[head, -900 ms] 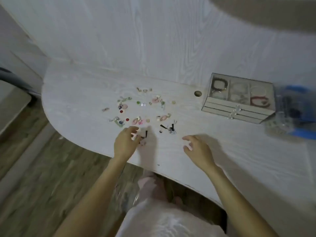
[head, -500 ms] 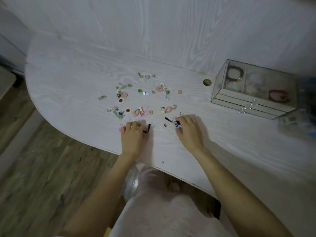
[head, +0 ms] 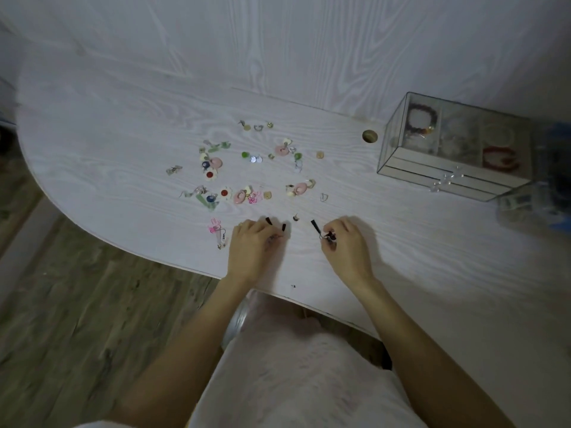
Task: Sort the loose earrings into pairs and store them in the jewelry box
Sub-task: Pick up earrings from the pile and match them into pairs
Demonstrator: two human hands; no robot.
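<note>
Several loose earrings (head: 247, 168) lie scattered across the middle of the white table (head: 123, 134). My left hand (head: 251, 248) is curled near the front edge and pinches a black tassel earring (head: 275, 227) whose dark ends stick out past the fingers. My right hand (head: 346, 245) pinches a second black tassel earring (head: 319, 231) by its hook end. A pink flower earring (head: 214, 226) lies just left of my left hand. The glass jewelry box (head: 454, 177) stands at the right with its drawers shut, and bracelets show under its lid.
A round cable hole (head: 370, 136) sits in the table left of the box. A blurred blue and clear object (head: 543, 193) stands at the far right edge. The wall panel rises behind the table. Wooden floor lies below the curved front edge at left.
The head view has moved closer to the table. Both hands have closed round the black tassel earrings, and the right hand has drawn its earring slightly to the right.
</note>
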